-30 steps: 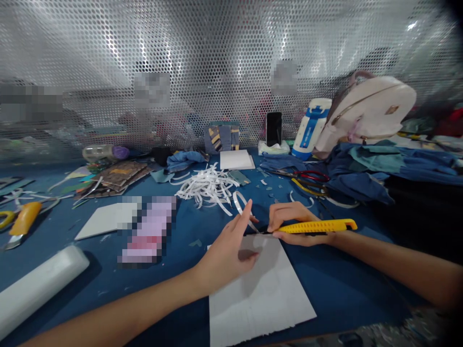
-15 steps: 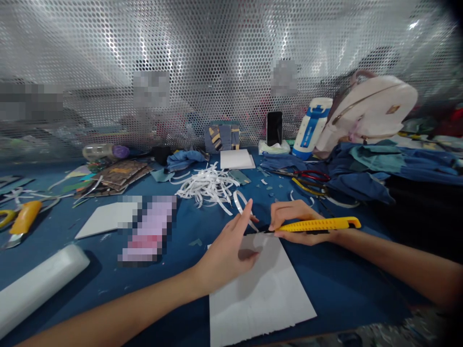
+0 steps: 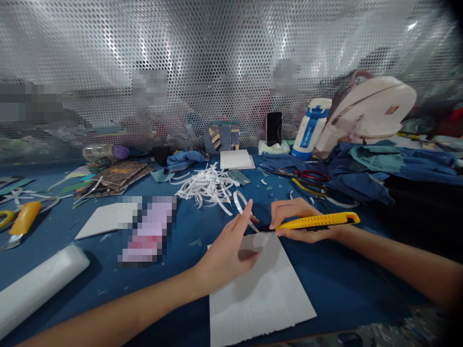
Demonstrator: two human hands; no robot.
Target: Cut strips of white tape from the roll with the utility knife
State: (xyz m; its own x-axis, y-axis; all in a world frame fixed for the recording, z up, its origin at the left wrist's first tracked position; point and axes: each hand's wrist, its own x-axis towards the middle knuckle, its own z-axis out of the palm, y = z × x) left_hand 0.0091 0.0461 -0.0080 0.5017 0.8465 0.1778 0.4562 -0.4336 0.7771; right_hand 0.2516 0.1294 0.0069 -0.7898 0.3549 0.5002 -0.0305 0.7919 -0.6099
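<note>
A white sheet [image 3: 265, 294] with a ragged near edge lies on the blue tabletop in front of me. My left hand [image 3: 227, 253] rests on its upper left part, index finger stretched up and thumb spread over the sheet. Just beyond those fingers, a thin white strip [image 3: 238, 202] curls up from the sheet's far edge. My right hand [image 3: 294, 219] is closed around a yellow utility knife [image 3: 318, 221], its handle pointing right. The knife's dark tip end is at the sheet's far edge, close to the strip; the blade is hard to make out.
A heap of white strips [image 3: 208, 185] lies beyond my hands. Red-handled scissors [image 3: 313, 175], a bottle [image 3: 311, 129], a phone [image 3: 274, 128] and a backpack [image 3: 379, 108] are at the back right. On the left are a white block [image 3: 43, 289] and a yellow-handled tool [image 3: 25, 217].
My right hand and the utility knife have shifted very slightly, with the handle's rear end a little higher. My left hand and the sheet stay put.
</note>
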